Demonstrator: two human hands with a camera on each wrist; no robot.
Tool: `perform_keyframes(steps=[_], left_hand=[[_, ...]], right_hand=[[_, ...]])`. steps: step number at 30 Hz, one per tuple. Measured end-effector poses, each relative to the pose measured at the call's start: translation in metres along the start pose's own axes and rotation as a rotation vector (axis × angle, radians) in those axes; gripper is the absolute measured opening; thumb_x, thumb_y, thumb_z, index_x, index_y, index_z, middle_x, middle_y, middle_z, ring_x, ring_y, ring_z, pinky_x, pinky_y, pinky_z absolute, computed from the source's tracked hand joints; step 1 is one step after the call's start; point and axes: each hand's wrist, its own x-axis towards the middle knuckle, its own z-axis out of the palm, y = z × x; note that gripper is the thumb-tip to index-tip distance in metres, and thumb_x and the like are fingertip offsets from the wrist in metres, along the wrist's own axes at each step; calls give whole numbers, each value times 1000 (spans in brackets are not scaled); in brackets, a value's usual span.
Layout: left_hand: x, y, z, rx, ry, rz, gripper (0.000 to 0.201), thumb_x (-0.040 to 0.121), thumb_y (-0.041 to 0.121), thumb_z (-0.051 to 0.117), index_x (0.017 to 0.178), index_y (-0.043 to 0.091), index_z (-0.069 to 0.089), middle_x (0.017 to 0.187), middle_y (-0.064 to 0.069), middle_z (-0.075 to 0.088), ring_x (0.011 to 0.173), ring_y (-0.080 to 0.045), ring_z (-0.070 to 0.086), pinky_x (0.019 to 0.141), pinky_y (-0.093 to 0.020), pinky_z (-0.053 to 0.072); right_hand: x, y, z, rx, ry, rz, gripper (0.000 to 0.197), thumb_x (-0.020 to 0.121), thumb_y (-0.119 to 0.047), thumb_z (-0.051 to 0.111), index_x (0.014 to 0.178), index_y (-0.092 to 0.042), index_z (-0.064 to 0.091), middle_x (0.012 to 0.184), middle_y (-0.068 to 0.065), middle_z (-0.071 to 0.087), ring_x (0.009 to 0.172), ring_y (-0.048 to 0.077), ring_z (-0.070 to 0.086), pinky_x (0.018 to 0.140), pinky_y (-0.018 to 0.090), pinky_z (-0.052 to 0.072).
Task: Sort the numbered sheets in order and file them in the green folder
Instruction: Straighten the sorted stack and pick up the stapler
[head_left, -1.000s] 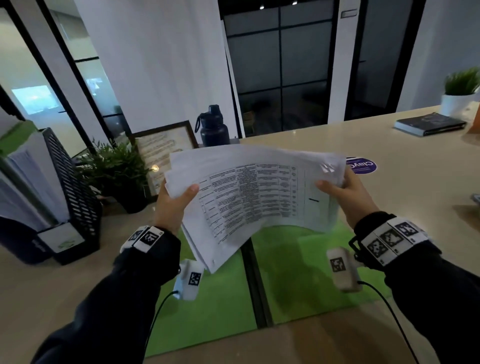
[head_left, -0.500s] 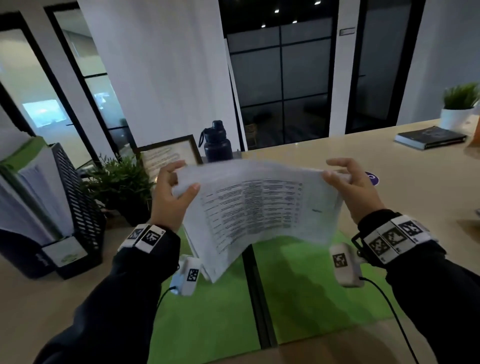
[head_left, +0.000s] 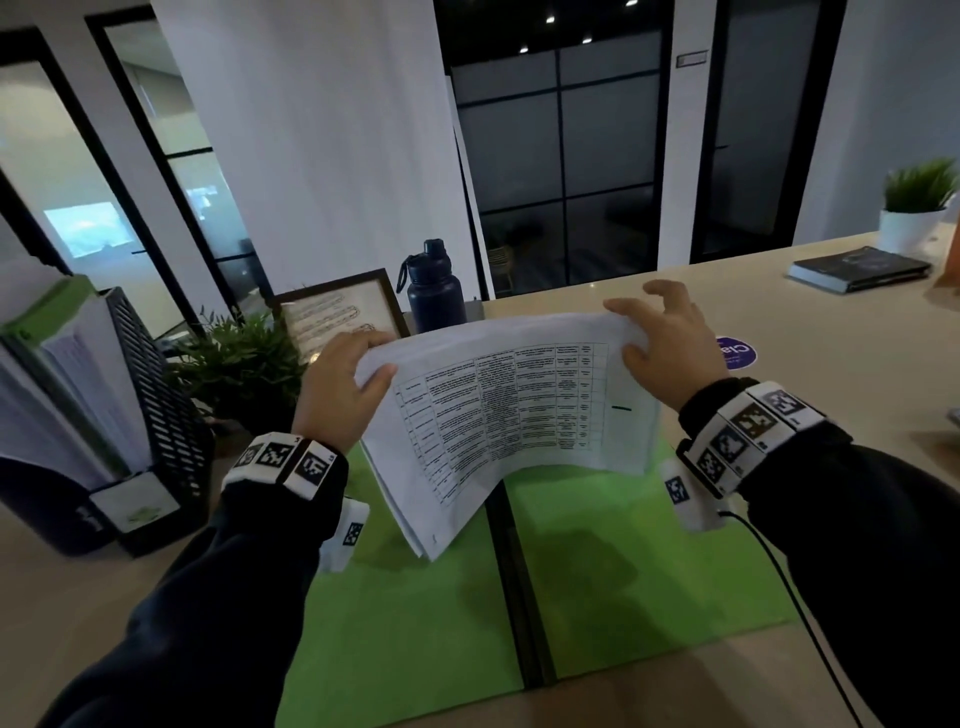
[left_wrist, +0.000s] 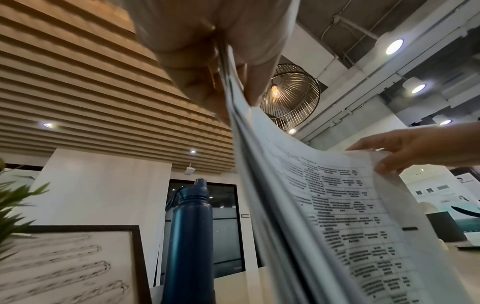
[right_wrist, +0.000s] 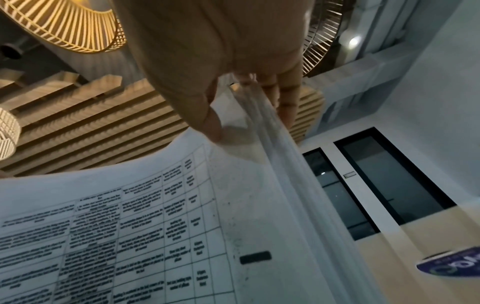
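1. The left hand (head_left: 340, 402) holds one short end of the stack of sheets (head_left: 511, 415). Its thumb lies on top and its fingers curl round behind, so it pinches the whole pile.
2. The right hand (head_left: 667, 345) holds the other short end. Its thumb presses on the top page and some fingers are lifted. In the right wrist view the fingers (right_wrist: 283, 98) sit behind the edges of the pages.
3. The sheets are up in the air, above the green folder (head_left: 639, 587). They bend like a hill in the middle and one corner hangs down low. I think both ends are held so the floppy pile does not slide apart.
4. The top page shows a table of small print. I cannot read any page number.
5. The green folder lies open and flat on the surface (head_left: 831, 332), right under the sheets. I think it is open so the pile can go straight in.
6. No sheets are in the folder yet.
7. A dark bottle (head_left: 435, 291) and a framed picture (head_left: 337, 312) stand behind the hands.
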Motion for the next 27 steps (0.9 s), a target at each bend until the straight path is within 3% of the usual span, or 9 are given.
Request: perform_keyframes(steps=[4,6,10,14,17,19,21,24,27], left_hand=[[-4,7,-1,-34,41,-34,23,86,23,60,94,3,65,90,-5,60,86,-15,52,77,-26,36],[-9,9,0,-109,55,-97,27,84,29,55,94,6,64,89,3,57,85,-13,52,75,-25,36],[-14,15,4,-147,83,-191,14,85,20,65,92,9,63,90,5,59,86,-12,53,77,-23,37],[-14,26,6,-181,118,-162,5,83,13,66,82,12,62,76,12,59,72,1,54,64,-10,39],[-12,32,8,-272,119,-140,10,81,10,68,84,16,61,79,22,57,76,17,54,66,0,38],[-13,32,9,-355,134,-127,24,76,15,72,94,21,56,84,19,58,79,15,56,69,-2,42],[-16,30,9,-507,140,-129,43,70,30,73,106,28,49,87,8,62,83,3,60,74,-13,49],[-32,13,14,-639,115,-195,74,60,49,77,122,40,38,106,-5,61,101,-15,60,86,-29,50],[-58,-4,27,-685,-38,-399,89,51,59,81,127,43,37,125,-7,55,115,-25,56,94,-49,48]], right_hand=[[5,-4,-1,-144,-61,78,56,80,-33,65,133,-25,49,143,13,34,127,37,32,102,49,33],[6,-9,-1,-228,-59,69,58,78,-40,65,132,-25,49,145,11,33,134,35,25,109,55,19],[12,-39,3,-400,-144,-62,62,80,-41,60,137,-27,40,152,7,26,144,31,10,109,65,-5],[20,-86,15,-533,-277,-262,59,85,-35,53,140,-27,33,142,3,43,137,27,31,105,68,-12],[25,-116,21,-345,-298,-375,71,86,-37,54,146,-30,17,140,1,45,132,24,40,110,64,-6],[25,-130,26,-271,-355,-435,76,85,-37,56,147,-31,14,143,2,42,132,25,39,112,62,0],[23,-138,30,-284,-478,-467,64,87,-32,55,144,-28,24,135,3,51,126,26,47,113,60,3],[21,-139,31,-240,-462,-528,26,91,-15,47,115,-22,51,98,-1,63,102,24,61,108,42,25],[21,-134,31,-106,-403,-537,18,87,-7,47,85,-24,44,77,-6,46,78,22,52,89,31,38]])
